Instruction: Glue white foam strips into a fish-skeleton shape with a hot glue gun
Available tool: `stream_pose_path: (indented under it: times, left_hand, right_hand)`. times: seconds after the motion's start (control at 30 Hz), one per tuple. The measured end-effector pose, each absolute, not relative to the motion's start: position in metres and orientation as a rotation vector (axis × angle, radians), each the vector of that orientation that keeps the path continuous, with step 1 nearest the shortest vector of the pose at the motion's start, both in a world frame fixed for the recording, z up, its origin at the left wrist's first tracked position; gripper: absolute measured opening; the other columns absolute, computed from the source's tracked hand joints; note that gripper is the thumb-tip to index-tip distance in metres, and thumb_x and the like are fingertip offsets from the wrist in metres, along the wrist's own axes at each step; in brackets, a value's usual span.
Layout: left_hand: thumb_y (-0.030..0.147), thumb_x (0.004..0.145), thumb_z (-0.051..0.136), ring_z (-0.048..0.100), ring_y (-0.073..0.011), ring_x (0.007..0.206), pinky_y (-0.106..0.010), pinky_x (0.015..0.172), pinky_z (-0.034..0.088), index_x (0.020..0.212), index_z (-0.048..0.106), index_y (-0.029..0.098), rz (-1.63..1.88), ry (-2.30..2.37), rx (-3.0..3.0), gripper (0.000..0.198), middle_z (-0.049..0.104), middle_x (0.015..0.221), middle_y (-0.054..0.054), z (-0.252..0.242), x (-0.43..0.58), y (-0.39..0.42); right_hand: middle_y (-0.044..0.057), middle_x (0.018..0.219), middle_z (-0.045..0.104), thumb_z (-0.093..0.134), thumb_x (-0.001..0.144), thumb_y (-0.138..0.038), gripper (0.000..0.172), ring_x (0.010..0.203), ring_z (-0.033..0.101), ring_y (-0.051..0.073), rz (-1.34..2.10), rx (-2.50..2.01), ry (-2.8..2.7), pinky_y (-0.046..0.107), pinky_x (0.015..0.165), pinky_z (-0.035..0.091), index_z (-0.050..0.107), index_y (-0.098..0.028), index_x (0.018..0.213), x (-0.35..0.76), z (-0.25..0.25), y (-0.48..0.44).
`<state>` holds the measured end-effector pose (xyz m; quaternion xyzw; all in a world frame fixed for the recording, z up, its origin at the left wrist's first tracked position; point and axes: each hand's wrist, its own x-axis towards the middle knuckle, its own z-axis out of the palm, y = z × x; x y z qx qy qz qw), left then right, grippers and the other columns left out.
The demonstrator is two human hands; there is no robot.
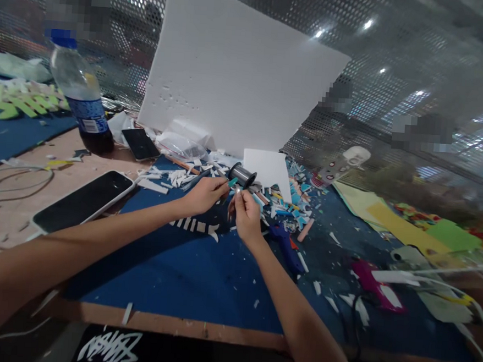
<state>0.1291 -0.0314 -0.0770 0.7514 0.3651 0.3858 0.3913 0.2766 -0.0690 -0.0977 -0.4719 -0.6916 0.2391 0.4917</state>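
My left hand [205,196] pinches a small teal piece [232,182] between thumb and fingertips. Close beside it, my right hand [245,214] has its thumb pressed against the curled fingers; whatever lies in that pinch is too small to make out. Both hands are raised over the blue mat [177,276]. Just behind them lies a spool of dark thread or wire [242,175] on its side. Below my left hand, a row of pale cut pieces shaped like a fish skeleton [195,226] rests on the mat, partly in shadow.
A blue glue gun [286,247] lies right of my hands, with a magenta tool [379,284] farther right. Scraps [175,176] surround the spool. At left are a white-edged phone [85,200], a dark phone [140,143] and a bottle [84,98]. A white board [241,65] stands behind.
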Motion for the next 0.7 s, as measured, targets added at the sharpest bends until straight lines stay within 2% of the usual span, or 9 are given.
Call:
stream_pose_path:
  times: [0.17, 0.3, 0.5, 0.7]
  left_hand:
    - [0.03, 0.088, 0.038, 0.039, -0.0108, 0.053, -0.024, 0.054, 0.024, 0.059, 0.04, 0.018, 0.972, 0.958, 2.086, 0.031, 0.041, 0.055, 0.003, -0.079, 0.128, -0.03]
    - [0.022, 0.086, 0.04, 0.037, -0.0119, 0.053, -0.025, 0.054, 0.021, 0.058, 0.04, 0.019, 0.959, 1.012, 2.261, 0.029, 0.042, 0.057, 0.001, -0.077, 0.124, -0.031]
    - [0.015, 0.084, 0.039, 0.04, -0.015, 0.06, -0.026, 0.057, 0.022, 0.063, 0.045, 0.019, 1.04, 1.078, 2.39, 0.022, 0.046, 0.063, -0.002, -0.072, 0.118, -0.028]
    - [0.012, 0.082, 0.039, 0.037, -0.0157, 0.061, -0.029, 0.061, 0.024, 0.063, 0.045, 0.019, 1.003, 1.068, 2.571, 0.021, 0.046, 0.064, -0.003, -0.06, 0.114, -0.023]
  right_hand:
    - [-0.003, 0.048, 0.047, 0.041, 0.091, -0.047, 0.037, 0.041, 0.047, 0.013, 0.64, -1.116, -1.632, 0.026, 0.043, 0.041, 0.045, -0.022, 0.065, 0.276, -0.099, -0.067]
    - [-0.002, 0.051, 0.05, 0.041, 0.091, -0.047, 0.035, 0.045, 0.051, 0.013, 0.666, -1.114, -1.659, 0.026, 0.045, 0.044, 0.047, -0.022, 0.067, 0.278, -0.103, -0.065]
    - [-0.002, 0.053, 0.053, 0.043, 0.089, -0.047, 0.035, 0.044, 0.051, 0.014, 0.671, -1.185, -1.65, 0.027, 0.043, 0.043, 0.047, -0.022, 0.066, 0.282, -0.11, -0.058]
    - [-0.001, 0.048, 0.053, 0.039, 0.09, -0.05, 0.039, 0.037, 0.049, 0.014, 0.76, -1.203, -1.63, 0.028, 0.038, 0.043, 0.048, -0.021, 0.064, 0.283, -0.117, -0.054]
